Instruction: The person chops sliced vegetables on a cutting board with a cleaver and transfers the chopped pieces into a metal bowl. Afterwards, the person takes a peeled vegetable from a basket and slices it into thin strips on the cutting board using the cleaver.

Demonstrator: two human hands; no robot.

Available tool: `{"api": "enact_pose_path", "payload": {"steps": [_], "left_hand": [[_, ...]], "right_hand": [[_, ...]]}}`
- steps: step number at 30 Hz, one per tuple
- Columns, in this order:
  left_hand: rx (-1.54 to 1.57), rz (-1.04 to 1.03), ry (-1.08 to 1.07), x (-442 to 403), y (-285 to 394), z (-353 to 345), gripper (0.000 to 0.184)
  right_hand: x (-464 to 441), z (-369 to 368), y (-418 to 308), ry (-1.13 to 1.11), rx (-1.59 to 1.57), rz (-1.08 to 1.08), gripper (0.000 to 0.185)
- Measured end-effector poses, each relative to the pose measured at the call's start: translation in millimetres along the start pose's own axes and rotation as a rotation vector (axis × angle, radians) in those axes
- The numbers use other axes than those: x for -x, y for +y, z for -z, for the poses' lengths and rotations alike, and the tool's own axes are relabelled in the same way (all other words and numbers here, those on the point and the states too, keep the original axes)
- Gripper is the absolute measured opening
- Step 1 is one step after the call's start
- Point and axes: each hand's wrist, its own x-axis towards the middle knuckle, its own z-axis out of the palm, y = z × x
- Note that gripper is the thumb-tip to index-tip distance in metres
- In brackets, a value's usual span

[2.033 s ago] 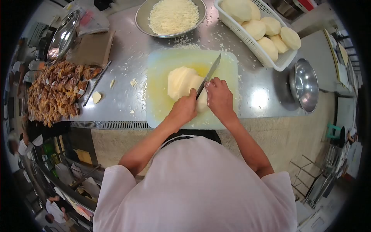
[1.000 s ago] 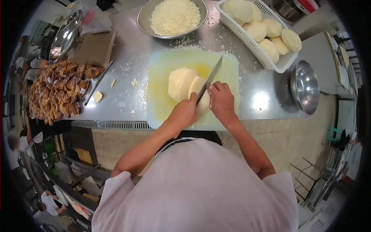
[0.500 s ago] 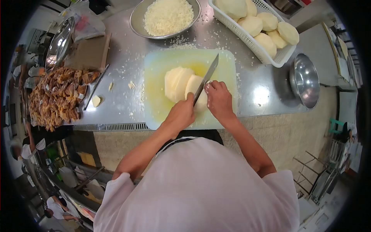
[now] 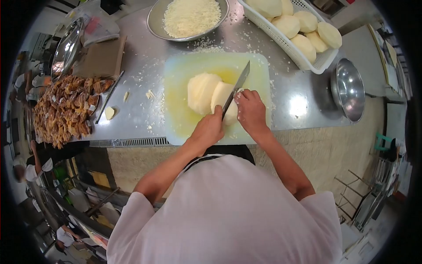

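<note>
A kitchen knife (image 4: 237, 88) is gripped at its handle by my left hand (image 4: 208, 129), its blade pointing away from me and to the right. My right hand (image 4: 251, 108) has its fingers curled on the right part of a pale, peeled root vegetable, right beside the blade. The cut root vegetable (image 4: 204, 91) lies partly sliced on a light green cutting board (image 4: 180, 70). Thick slices lean together left of the knife; the piece under my right hand is partly hidden.
A metal bowl of pale shreds (image 4: 192, 18) stands behind the board. Back right sits a white basket (image 4: 317, 69) of whole peeled root vegetables, with a metal bowl (image 4: 348, 90) beside it. Brown wrapped bundles (image 4: 63, 110) and a dark rod (image 4: 110, 97) lie left. Other people are at far left.
The view has shifted slightly. Knife and both hands sit a touch further right against the board; both grips are the same.
</note>
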Motion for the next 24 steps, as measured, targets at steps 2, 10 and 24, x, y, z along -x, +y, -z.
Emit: {"api": "enact_pose_path", "payload": {"steps": [2,10,24], "left_hand": [[0.001,0.047,-0.017,26.1,18.2,25.1,0.032],[0.02,0.174,-0.09,66.4,30.4,30.8,0.026],[0.023,0.168,-0.082,71.7,38.1,44.8,0.03]], "right_hand": [[-0.2,1.3,0.4,0.013,-0.009,0.009,0.014],[4.5,0.5,2.3,0.013,-0.009,-0.03,0.017],[8.3,-1.1,4.2,-0.013,-0.022,-0.054,0.02]]}}
